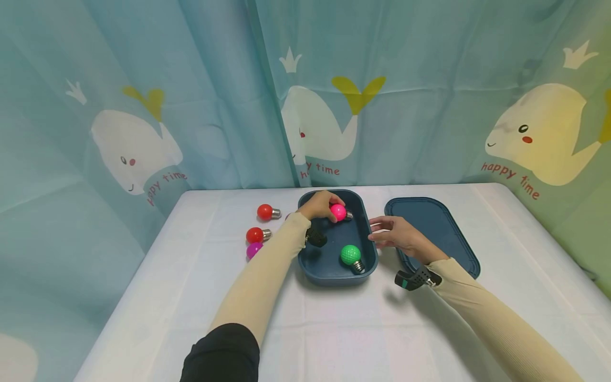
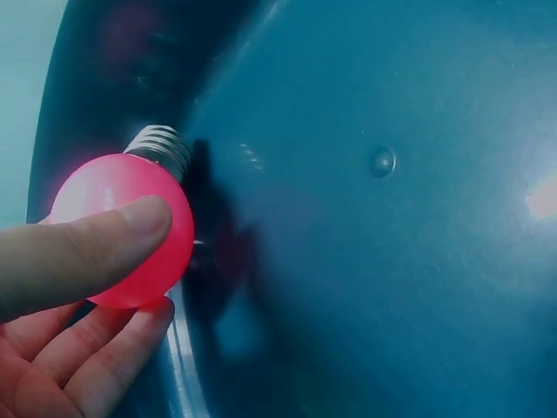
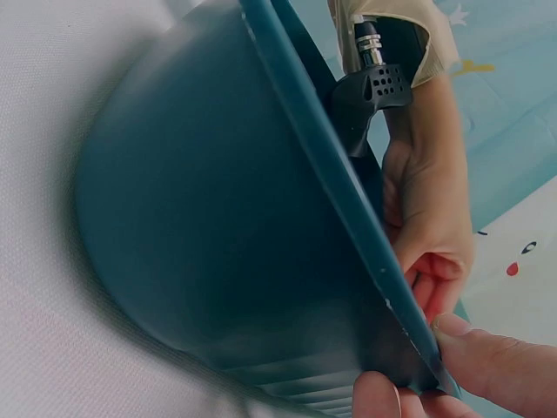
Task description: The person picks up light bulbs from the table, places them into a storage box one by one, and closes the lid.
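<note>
A pink light bulb (image 1: 338, 212) is pinched between the thumb and fingers of my left hand (image 1: 321, 206), inside the far part of a dark blue box (image 1: 334, 277). In the left wrist view the pink bulb (image 2: 130, 226) has its silver screw base pointing up, near the box wall. A green bulb (image 1: 350, 255) lies on the box floor at the near right. My right hand (image 1: 395, 235) is at the box's right side; in the right wrist view its thumb (image 3: 492, 361) and fingers grip the box rim (image 3: 348, 200).
Left of the box lie two red bulbs (image 1: 255, 235) and a purple bulb (image 1: 254, 250), the latter partly behind my left sleeve. A dark blue lid (image 1: 431, 223) rests flat on the white table (image 1: 191, 307) to the right. A whale-print curtain (image 1: 224, 95) hangs behind.
</note>
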Action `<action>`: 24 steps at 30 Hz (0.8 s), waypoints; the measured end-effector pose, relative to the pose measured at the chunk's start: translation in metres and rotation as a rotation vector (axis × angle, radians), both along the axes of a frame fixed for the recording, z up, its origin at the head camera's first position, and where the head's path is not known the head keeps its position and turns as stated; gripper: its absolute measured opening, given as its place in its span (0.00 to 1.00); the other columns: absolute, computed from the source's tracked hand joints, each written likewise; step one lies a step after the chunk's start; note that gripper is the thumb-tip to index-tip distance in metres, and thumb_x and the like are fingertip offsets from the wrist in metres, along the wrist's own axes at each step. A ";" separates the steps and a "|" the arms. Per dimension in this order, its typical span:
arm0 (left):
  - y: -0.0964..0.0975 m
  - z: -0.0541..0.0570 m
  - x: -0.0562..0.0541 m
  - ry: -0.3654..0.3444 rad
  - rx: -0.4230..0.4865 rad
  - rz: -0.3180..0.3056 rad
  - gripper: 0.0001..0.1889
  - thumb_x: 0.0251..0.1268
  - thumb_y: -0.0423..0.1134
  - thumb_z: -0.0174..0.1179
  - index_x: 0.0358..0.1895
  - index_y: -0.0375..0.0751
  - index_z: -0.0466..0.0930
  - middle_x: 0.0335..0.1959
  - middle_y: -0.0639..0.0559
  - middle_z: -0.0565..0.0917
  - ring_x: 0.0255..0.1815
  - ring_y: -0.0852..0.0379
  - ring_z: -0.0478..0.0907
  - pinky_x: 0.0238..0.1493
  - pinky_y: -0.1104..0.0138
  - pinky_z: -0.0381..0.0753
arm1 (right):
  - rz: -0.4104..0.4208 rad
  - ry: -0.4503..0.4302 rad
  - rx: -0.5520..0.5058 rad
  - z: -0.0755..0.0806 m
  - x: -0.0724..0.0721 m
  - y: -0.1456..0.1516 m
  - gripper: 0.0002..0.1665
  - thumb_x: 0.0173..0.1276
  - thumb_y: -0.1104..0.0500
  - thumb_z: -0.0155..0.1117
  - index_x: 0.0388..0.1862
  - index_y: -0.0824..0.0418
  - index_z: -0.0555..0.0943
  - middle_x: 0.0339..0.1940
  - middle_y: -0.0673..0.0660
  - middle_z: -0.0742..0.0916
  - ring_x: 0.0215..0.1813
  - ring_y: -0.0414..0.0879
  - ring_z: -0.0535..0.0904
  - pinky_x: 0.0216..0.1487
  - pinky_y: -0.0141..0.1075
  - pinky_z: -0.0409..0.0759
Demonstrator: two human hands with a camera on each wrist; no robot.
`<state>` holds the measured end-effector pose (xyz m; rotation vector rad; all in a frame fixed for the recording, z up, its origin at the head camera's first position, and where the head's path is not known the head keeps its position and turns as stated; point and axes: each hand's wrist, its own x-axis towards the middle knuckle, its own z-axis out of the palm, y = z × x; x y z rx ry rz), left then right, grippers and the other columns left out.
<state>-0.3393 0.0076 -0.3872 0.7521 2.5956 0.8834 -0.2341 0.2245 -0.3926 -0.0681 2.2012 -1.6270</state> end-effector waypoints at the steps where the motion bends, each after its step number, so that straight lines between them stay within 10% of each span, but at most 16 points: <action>1: 0.000 0.000 0.000 -0.003 -0.002 0.003 0.25 0.48 0.25 0.68 0.54 0.38 0.80 0.57 0.44 0.80 0.56 0.52 0.76 0.61 0.65 0.74 | 0.000 0.000 0.003 0.000 0.000 0.000 0.36 0.62 0.65 0.63 0.66 0.73 0.62 0.48 0.59 0.76 0.37 0.36 0.80 0.44 0.35 0.84; 24: -0.004 -0.004 -0.007 -0.050 -0.038 0.011 0.31 0.45 0.28 0.71 0.59 0.39 0.76 0.59 0.45 0.79 0.60 0.52 0.75 0.63 0.63 0.73 | -0.019 -0.005 0.040 0.001 -0.002 -0.001 0.35 0.62 0.64 0.63 0.65 0.72 0.63 0.49 0.60 0.76 0.37 0.37 0.80 0.44 0.35 0.84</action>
